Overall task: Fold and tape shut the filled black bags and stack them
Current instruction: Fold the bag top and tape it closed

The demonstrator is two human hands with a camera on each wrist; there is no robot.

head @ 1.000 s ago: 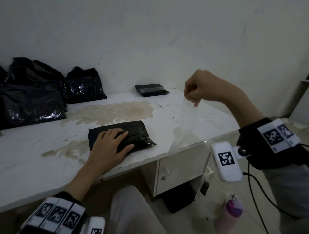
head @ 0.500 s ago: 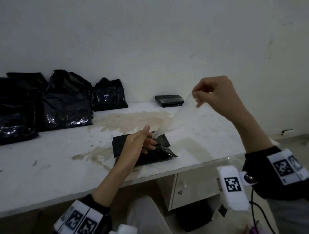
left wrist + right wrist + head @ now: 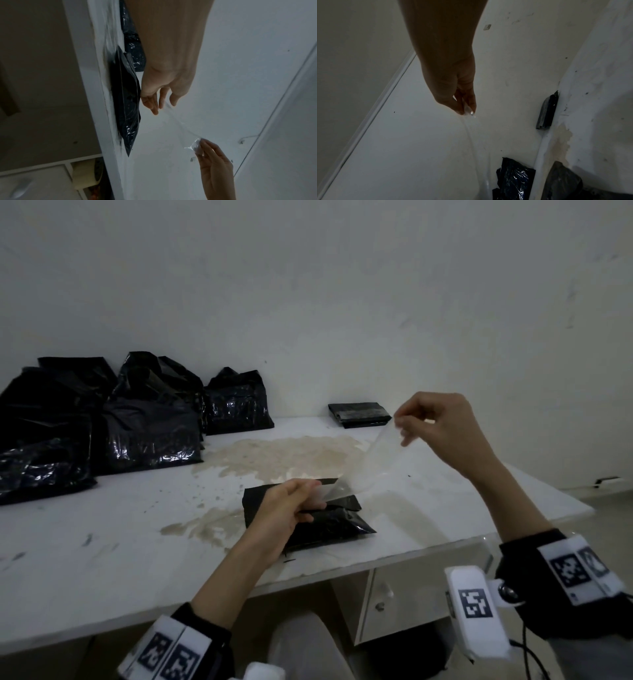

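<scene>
A folded black bag (image 3: 329,525) lies flat near the front edge of the white table (image 3: 102,542). A strip of clear tape (image 3: 363,467) stretches slantwise above it. My left hand (image 3: 308,498) pinches the tape's lower end just over the bag. My right hand (image 3: 411,426) pinches the upper end, raised higher to the right. In the left wrist view the tape (image 3: 178,121) runs from my left hand (image 3: 161,106) to the right hand's fingers (image 3: 204,147), beside the bag (image 3: 128,101). The right wrist view shows my right hand (image 3: 467,109) pinching the tape (image 3: 471,135).
Several filled black bags (image 3: 137,422) are heaped at the table's back left by the wall. One flat taped black bag (image 3: 359,414) lies at the back right. A brown stain (image 3: 281,453) spreads across the tabletop. A white cabinet (image 3: 411,594) stands under the table's right side.
My left hand left the top of the bag and took hold of the tape's lower end. The right hand carried the tape from beyond the table edge to above the bag.
</scene>
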